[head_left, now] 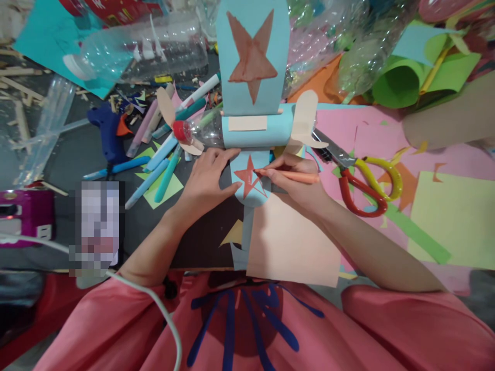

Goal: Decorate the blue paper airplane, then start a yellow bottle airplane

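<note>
A toy plane (257,138) made from a plastic bottle wrapped in light blue paper lies in the middle, its red cap (181,131) to the left. My right hand (296,178) grips an orange marker (301,176), whose tip rests on a star (246,178) on the near wing (252,200). That star is mostly coloured red, with a lower right part only outlined. My left hand (212,178) lies with thumb and fingers apart at the wing's left edge, holding nothing. On the far wing (232,98) is a larger, fully coloured star (253,51).
Scissors (363,175) with red and yellow handles lie at right on pink paper. Left are several markers (162,180), a blue glue gun (108,134), a phone (100,221) and a white cable (154,299). Plastic bottles (154,46) and paper scraps crowd the back.
</note>
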Demonstrator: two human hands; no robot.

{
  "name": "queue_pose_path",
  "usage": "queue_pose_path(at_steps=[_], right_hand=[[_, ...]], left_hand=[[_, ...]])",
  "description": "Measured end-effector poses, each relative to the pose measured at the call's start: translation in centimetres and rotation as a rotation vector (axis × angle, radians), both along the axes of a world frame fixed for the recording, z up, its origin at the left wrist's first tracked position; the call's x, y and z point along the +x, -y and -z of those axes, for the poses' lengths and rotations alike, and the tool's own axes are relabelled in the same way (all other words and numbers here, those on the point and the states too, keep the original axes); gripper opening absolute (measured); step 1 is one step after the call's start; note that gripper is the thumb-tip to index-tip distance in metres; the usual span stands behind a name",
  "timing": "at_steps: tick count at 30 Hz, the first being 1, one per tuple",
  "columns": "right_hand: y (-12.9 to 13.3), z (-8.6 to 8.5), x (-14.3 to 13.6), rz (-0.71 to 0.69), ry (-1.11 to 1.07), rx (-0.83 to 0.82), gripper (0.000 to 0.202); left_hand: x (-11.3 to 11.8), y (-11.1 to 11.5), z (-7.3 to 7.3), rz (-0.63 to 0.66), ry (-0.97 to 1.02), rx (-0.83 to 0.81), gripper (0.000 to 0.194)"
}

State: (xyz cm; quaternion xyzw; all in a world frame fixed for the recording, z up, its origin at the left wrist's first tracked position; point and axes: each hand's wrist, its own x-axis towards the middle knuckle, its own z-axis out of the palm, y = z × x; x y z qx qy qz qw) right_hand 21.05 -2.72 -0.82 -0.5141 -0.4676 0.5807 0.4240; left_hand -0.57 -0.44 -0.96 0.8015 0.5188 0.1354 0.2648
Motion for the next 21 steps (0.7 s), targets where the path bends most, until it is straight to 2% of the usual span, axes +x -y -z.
queue_pose_path(at_steps=[7,13,21], right_hand=[[-0.1,-0.2,0.2,-0.026,0.117,0.015,0.014],[0.0,-0.5,-0.1,-0.044,0.115,-0.015,0.020],[0.0,-1.2,0.0,-0.127,0.134,-0.092,0.016]], left_hand=[[0.0,0.0,-0.2,-0.006,-0.003,-0.008,0.056],[0.1,-0.1,-0.2,0.002,-0.020,-0.005,0.058],[0.1,0.0,-0.2,0.002,-0.016,-0.006,0.058]])
